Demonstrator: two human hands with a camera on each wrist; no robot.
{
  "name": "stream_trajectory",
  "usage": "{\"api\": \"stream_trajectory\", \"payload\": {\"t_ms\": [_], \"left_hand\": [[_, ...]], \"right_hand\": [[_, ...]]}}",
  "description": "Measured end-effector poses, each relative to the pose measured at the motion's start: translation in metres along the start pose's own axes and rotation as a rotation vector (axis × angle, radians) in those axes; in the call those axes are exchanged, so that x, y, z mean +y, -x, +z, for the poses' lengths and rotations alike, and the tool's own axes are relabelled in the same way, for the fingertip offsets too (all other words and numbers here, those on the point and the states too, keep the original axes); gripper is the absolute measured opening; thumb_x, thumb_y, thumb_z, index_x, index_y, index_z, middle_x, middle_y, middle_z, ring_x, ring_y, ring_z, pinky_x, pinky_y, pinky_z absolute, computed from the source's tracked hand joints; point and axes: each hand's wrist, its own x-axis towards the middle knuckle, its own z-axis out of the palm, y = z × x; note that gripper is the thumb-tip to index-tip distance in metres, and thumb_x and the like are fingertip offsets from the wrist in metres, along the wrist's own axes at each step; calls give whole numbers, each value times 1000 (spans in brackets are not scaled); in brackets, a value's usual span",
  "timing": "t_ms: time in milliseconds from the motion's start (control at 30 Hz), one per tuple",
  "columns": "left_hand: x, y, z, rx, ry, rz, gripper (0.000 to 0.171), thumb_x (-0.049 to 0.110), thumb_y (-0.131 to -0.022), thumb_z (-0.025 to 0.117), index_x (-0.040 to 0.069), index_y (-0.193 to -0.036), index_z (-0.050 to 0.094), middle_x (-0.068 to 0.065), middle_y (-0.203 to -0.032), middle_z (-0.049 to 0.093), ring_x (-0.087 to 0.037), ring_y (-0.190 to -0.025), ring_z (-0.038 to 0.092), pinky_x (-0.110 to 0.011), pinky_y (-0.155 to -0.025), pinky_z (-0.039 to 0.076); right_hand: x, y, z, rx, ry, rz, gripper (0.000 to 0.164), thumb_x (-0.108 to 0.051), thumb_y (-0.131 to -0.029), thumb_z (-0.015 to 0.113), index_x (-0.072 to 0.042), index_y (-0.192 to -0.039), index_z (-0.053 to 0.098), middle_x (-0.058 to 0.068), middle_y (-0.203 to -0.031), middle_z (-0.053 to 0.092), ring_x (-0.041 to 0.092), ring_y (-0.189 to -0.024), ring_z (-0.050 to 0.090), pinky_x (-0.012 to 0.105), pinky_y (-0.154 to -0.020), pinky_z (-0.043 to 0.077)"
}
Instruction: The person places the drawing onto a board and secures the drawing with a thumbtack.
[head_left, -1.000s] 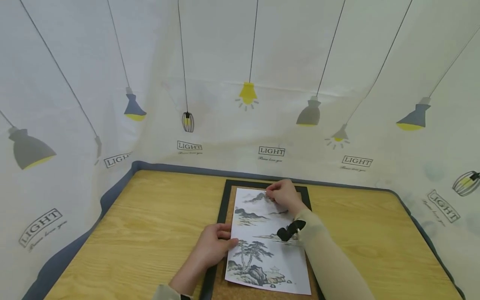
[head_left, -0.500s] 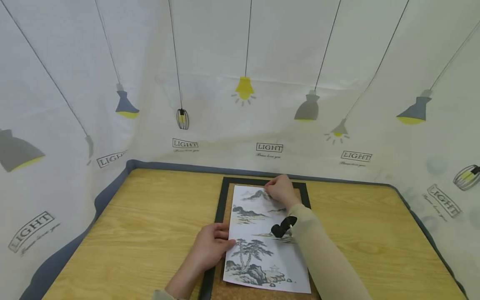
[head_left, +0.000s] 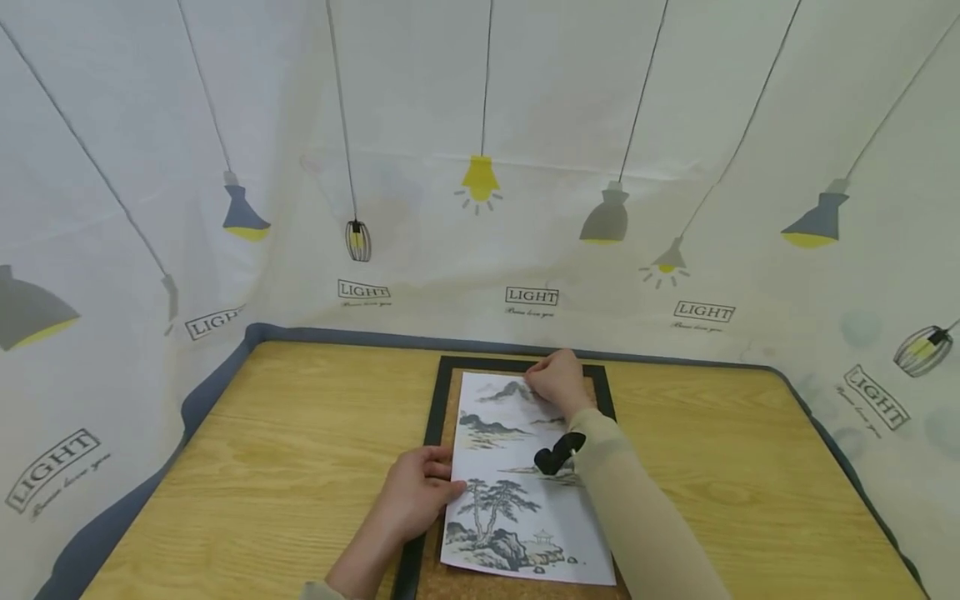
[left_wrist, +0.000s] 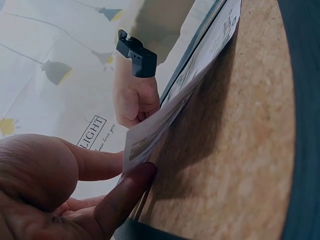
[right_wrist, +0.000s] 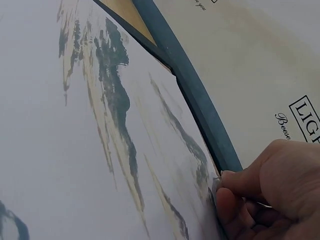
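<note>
A white sheet of paper (head_left: 517, 492) printed with an ink landscape of mountains and pine trees lies over a black-framed cork board (head_left: 447, 575). My left hand (head_left: 420, 492) pinches the paper's left edge between thumb and finger. In the left wrist view that edge is lifted off the cork (left_wrist: 255, 120), casting a shadow beneath. At the paper's top edge, my right hand (head_left: 558, 382) pinches a small pushpin (right_wrist: 217, 179) between thumb and index finger. Its thin metal point shows in the right wrist view; most of its head is hidden by the fingers.
Under the board is a wood-grain table (head_left: 315, 433). A pale curtain (head_left: 420, 100) printed with hanging lamps surrounds the table's back and sides, close behind the board's top frame. A black wrist camera (head_left: 558, 454) on the right arm overhangs the paper.
The whole head view has shifted slightly, so the scene sits a little further left. Both hands keep their places on the paper, with the right hand still at the top edge.
</note>
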Motion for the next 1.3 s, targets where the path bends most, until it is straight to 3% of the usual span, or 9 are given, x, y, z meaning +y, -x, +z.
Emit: {"api": "stream_trajectory", "payload": {"t_ms": [267,867,1000,1300], "left_hand": [[2,2,-3,7,-20,-7,56,0,-92,80,-15,-139,54,-14,-104,73,-25,-91,72,-40,-75,61],[1,0,-5,25,-26,-1,56,-2,-91,80,-16,-139,54,-13,-102,74,-24,-89,72,-39,-73,62],[0,-1,-5,24,-22,-16,56,-1,-91,80,-15,-139,54,-13,-103,73,-24,-90,72,-39,-74,62],[-3,-2,-6,18,7,-31,58,0,-91,81,-13,-141,55,-13,-105,73,-23,-91,72,-39,-71,62]], "right_hand": [[-1,-1,7,9,-22,13,6,-3,-86,76,-4,-82,81,4,-63,69,18,-58,64,28,-55,49],[-5,-2,15,55,-16,-16,11,-6,-87,84,-4,-77,79,3,-61,69,16,-54,64,28,-54,51],[0,-3,16,58,-113,-5,8,-4,-86,85,-1,-81,80,7,-65,71,15,-54,66,26,-53,52],[9,-1,4,-5,-458,165,14,-1,-94,78,6,-106,76,16,-100,75,15,-64,71,27,-62,60]]}}
